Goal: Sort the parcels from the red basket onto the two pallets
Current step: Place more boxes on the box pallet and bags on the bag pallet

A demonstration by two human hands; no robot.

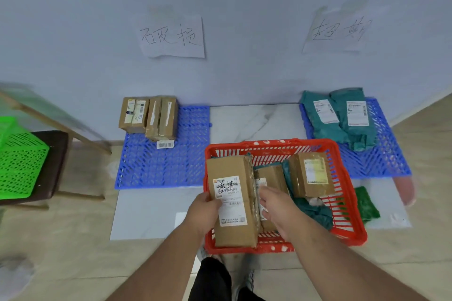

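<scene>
While the left hand [208, 205] grips a labelled cardboard parcel [231, 200] upright at the red basket's [352, 208] near-left corner, the right hand's [276, 208] relaxed fingers [265, 194] steady its side, likely best lifted straight clear before choosing a pallet [171, 166].

A green basket [19, 161] is cut off by the left edge.
</scene>
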